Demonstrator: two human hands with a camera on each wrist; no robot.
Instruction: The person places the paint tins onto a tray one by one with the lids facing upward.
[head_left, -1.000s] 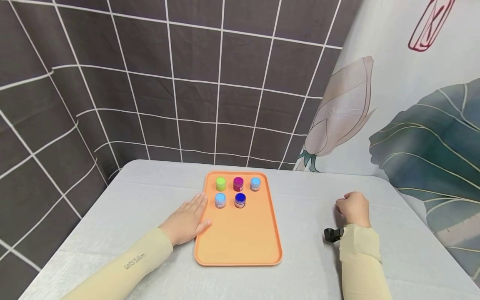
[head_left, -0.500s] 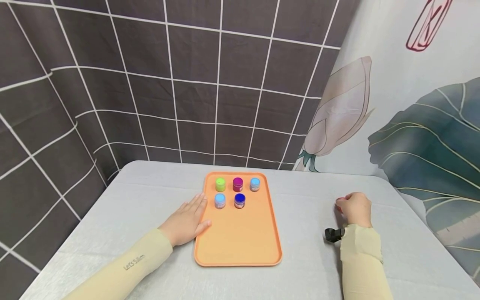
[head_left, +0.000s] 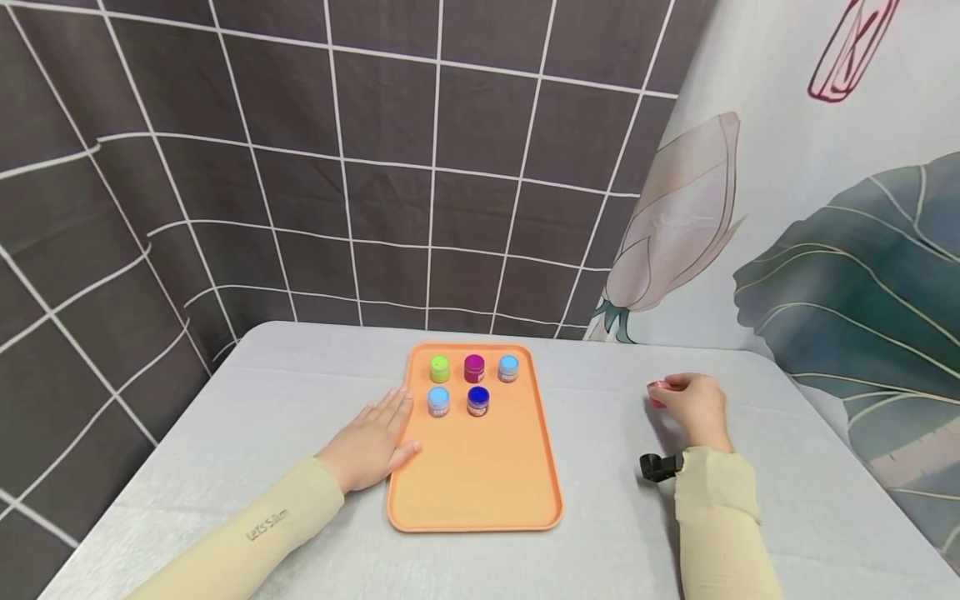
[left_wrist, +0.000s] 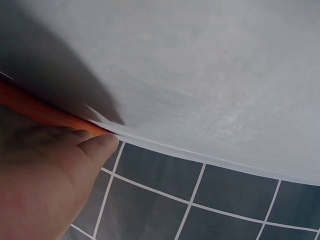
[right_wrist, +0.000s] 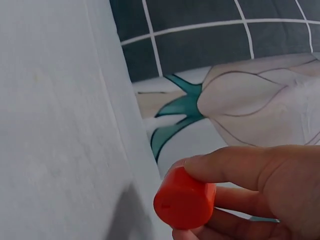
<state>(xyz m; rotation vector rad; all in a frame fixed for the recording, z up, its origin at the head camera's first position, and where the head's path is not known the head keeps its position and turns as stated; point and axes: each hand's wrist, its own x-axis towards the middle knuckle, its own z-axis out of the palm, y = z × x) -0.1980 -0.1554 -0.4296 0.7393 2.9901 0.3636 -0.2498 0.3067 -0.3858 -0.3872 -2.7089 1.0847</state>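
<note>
My right hand (head_left: 699, 408) pinches a small red jar (right_wrist: 182, 200) between thumb and fingers, right of the tray; its lower side is partly hidden by the fingers. My left hand (head_left: 367, 442) lies flat, its straight fingers along the left rim of an orange tray (head_left: 480, 492) and its thumb over the edge. On the tray's far half stand a green jar (head_left: 439, 369), a purple jar (head_left: 474, 368) and a light blue jar (head_left: 508, 368) in the back row. Nearer are another light blue jar (head_left: 438, 402) and a dark blue jar (head_left: 477, 401).
A grey-white cloth covers the table (head_left: 600, 492). Behind it hangs a dark curtain (head_left: 390, 200) with white grid lines, and a flower-printed curtain (head_left: 810, 250) at the right. A black wrist camera (head_left: 657, 468) sticks out from the right sleeve.
My right hand has lifted and shifted a little left, and the red jar in its fingers has come into sight. The left hand and the tray stay put.
</note>
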